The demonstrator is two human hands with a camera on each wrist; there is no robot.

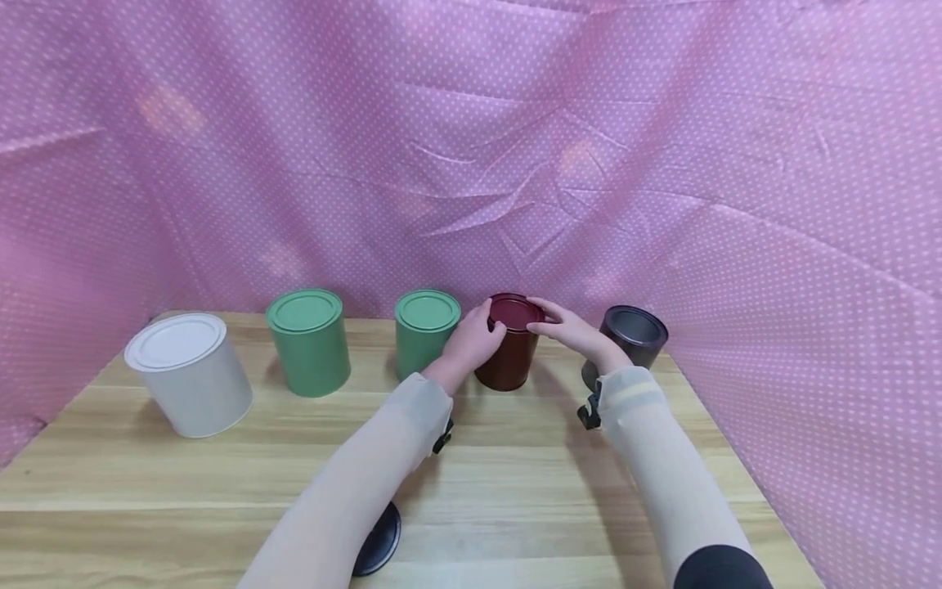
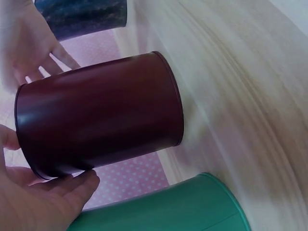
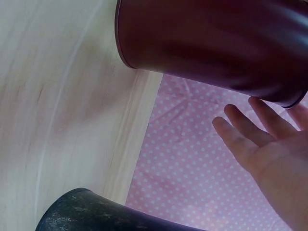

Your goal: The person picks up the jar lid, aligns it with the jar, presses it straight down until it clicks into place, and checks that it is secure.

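Observation:
A dark red lidded paint can (image 1: 508, 360) stands upright near the back of the wooden table, with a hand at each side of its top. My left hand (image 1: 471, 337) holds it by the upper left; in the left wrist view its thumb is at the rim and its fingers (image 2: 79, 188) lie against the wall. My right hand (image 1: 572, 331) is at the upper right, fingers loosely spread; in the right wrist view the fingertips (image 3: 255, 102) come right at the rim and side. A green can (image 1: 418, 348) stands just left of my left hand.
Another green can (image 1: 312, 364) and a white can (image 1: 202, 388) stand farther left. A black can (image 1: 634, 339) is behind my right wrist. A dark round lid-like top (image 1: 380, 540) shows beside my left forearm. Pink dotted cloth (image 1: 471, 147) hangs along the back and sides.

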